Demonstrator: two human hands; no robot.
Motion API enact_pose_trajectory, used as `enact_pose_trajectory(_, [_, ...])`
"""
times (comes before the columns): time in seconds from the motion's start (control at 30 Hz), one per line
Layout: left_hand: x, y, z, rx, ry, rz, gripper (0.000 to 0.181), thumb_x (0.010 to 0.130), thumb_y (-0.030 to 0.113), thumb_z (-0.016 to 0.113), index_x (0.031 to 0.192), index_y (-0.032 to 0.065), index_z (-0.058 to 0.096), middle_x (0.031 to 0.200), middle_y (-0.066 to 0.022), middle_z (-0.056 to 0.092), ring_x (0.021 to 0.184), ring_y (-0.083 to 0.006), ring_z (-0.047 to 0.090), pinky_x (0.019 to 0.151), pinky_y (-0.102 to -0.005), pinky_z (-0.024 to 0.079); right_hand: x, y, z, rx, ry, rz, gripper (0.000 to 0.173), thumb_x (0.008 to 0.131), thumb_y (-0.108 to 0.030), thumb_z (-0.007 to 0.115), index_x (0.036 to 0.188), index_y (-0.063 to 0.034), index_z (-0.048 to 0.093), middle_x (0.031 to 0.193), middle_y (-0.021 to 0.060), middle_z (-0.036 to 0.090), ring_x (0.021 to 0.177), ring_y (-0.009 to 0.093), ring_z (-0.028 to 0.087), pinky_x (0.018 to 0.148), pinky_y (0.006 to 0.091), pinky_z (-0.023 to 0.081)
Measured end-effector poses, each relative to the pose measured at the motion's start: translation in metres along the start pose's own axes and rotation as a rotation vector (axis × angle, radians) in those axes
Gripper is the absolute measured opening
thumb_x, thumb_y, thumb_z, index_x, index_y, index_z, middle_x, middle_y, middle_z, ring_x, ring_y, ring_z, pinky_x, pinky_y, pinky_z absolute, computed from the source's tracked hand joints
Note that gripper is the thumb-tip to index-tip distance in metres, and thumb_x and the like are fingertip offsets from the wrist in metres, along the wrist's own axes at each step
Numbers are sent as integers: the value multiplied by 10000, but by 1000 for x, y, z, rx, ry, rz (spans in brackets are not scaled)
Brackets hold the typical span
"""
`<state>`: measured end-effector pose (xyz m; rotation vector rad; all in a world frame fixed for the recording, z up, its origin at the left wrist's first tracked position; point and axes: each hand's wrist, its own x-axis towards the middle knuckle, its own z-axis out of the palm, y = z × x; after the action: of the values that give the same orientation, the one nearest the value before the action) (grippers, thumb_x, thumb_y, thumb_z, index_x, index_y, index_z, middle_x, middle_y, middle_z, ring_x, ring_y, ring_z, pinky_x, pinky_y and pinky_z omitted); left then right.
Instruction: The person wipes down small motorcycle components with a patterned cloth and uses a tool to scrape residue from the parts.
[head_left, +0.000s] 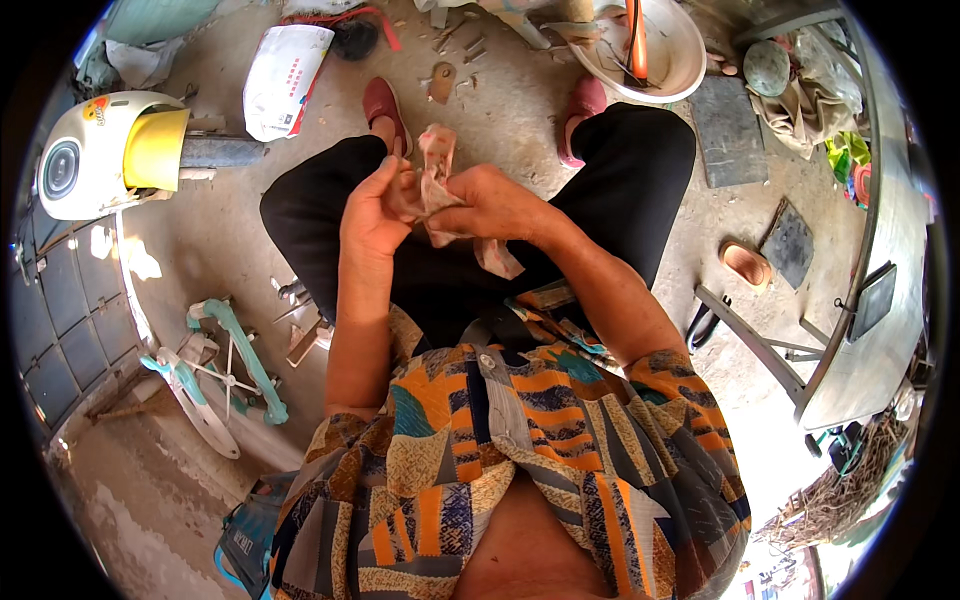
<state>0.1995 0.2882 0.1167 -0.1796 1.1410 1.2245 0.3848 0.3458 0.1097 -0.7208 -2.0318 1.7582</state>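
Above my lap, both hands meet at a crumpled strip of pale cloth (436, 180) with reddish marks. My right hand (487, 204) pinches its middle between thumb and fingers. One end of the strip stands up above the hands, and another hangs below my right hand, over the black trousers (630, 172). Close on the other side, my left hand (382, 206) is turned palm inward with its fingers curled beside the cloth; whether it grips the cloth is not clear. Blur hides the fingertips of my left hand.
A white basin (694, 56) with an orange-handled tool stands at the upper right. A white printed sack (281, 82) and a white-and-yellow container (154, 150) are at the upper left. A grey table (892, 315) stands right, near a brown slipper (745, 265). A teal-and-white frame (240, 352) lies lower left.
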Motion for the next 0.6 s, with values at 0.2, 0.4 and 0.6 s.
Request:
enact_pose_trajectory(0.2, [1,21,-13,-49,-275,23,191,886,223,582,871,34,596,704,-53,591,576,-142,527,514,-259,394,-1,16,4,306,153,213,296,734,-259,682,707,20,591,595,183,576,552,309,591,557,377,461])
enact_pose_trajectory(0.4, [-6,-10,8,159,16,293,100,843,155,630,818,62,605,684,-52,604,493,-138,535,459,-237,432,2,16,19,76,186,2,322,774,-279,692,830,26,605,649,156,604,594,173,600,563,324,465])
enact_pose_trajectory(0.6, [7,-5,-7,-198,-125,112,180,878,236,582,822,65,588,669,-45,586,503,-139,484,514,-293,364,-2,17,17,44,89,11,156,800,-146,657,866,-7,633,720,157,622,629,259,602,610,341,463])
